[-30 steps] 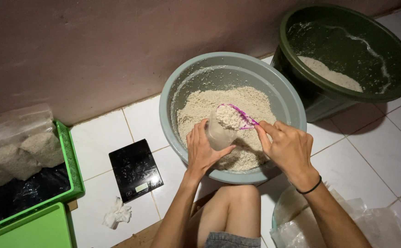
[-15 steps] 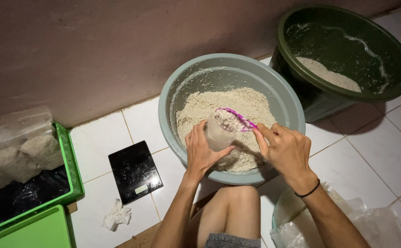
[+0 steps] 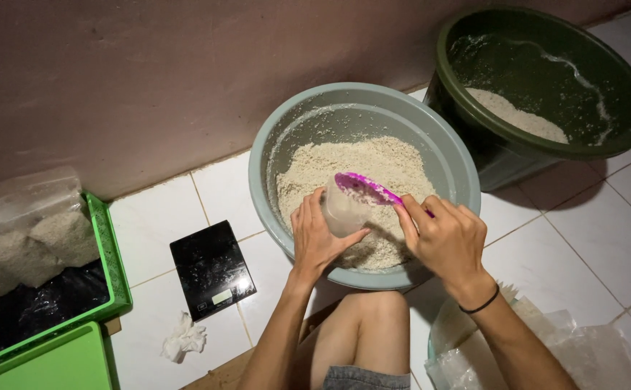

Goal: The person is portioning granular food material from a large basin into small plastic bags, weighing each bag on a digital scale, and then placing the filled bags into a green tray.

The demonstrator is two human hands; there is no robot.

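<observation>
Two large round plastic basins stand on the white tiled floor (image 3: pixel 590 238) against the dull pink wall (image 3: pixel 113 87). The dark green round plastic basin (image 3: pixel 622 68), at the far right, holds only a low heap of pale grainy meal against its near wall, with a smear of the same stuff higher up inside. The grey-green round plastic basin (image 3: pixel 276 137), just beside it and nearer the person, is roughly half full of the same pale crumbly meal (image 3: pixel 373 162).

One bright green plastic crate (image 3: pixel 110 256) sits at the left edge; it holds one clear plastic bag of packed pale lumps (image 3: pixel 30 231) above a black lining. One flat black kitchen scale (image 3: pixel 211 269) lies on the tiles between crate and grey-green basin. A heap of crumpled clear plastic bags (image 3: pixel 590 354) lies at the lower right, and one small white crumpled tissue (image 3: pixel 183 337) lies below the scale.

Over the grey-green basin, the left hand (image 3: pixel 319 242) is wrapped around one small clear plastic bag (image 3: pixel 341 209), gripping it upright with its mouth upward. The right hand (image 3: pixel 445 238), with a black band on the wrist, is closed on the handle of one small magenta plastic scoop (image 3: pixel 366 189), whose bowl rests just over the bag's mouth.
</observation>
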